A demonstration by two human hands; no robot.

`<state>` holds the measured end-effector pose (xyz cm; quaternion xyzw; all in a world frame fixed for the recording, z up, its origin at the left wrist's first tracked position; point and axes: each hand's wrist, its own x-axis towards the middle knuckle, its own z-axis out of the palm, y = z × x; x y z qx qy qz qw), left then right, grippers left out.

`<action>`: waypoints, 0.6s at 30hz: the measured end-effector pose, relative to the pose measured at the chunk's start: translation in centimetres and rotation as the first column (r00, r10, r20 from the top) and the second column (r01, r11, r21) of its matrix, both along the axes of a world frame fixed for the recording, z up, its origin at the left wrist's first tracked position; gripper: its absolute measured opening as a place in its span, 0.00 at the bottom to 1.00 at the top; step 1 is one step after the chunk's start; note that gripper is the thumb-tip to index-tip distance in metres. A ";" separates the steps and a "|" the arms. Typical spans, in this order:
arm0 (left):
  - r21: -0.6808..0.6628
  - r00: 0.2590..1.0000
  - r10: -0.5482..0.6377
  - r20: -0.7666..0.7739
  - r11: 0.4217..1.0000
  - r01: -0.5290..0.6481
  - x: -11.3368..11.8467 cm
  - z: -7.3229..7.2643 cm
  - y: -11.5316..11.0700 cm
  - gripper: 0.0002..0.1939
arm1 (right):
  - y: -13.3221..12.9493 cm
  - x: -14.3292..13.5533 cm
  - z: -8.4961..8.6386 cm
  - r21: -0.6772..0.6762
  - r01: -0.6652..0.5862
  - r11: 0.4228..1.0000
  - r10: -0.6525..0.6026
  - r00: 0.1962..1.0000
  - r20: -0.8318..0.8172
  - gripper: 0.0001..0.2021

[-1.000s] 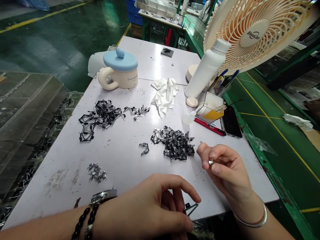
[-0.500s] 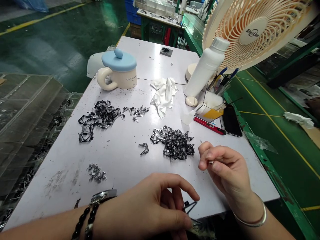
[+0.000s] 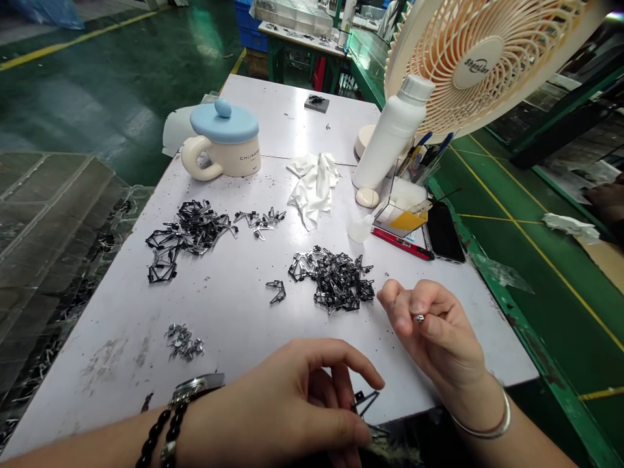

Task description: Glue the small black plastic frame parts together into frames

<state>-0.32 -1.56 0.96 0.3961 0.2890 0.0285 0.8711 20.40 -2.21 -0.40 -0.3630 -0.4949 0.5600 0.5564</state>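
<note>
Left hand (image 3: 273, 406): grip clasps black angular part (image 3: 369, 403) by near edge of worktop (image 3: 234, 318). Right hand (image 3: 448, 335): grip pinches small silvery piece (image 3: 419, 318) between thumb and fingertip, above worktop. Heap of black parts (image 3: 341, 281) beyond both hands; lone bent part (image 3: 281, 292) just left of it. Pile of small silvery pieces (image 3: 184, 344) beyond wristwatch (image 3: 197, 385). Farther back: second black heap (image 3: 199, 226), white cloth (image 3: 314, 188), lidded mug (image 3: 238, 156).
</note>
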 end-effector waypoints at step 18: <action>-0.011 1.000 0.020 0.000 1.000 -0.020 0.0 0.0 0.1 0.12 | -0.6 -0.2 -0.1 -0.033 -0.008 0.999 0.008 1.000 -0.010 0.08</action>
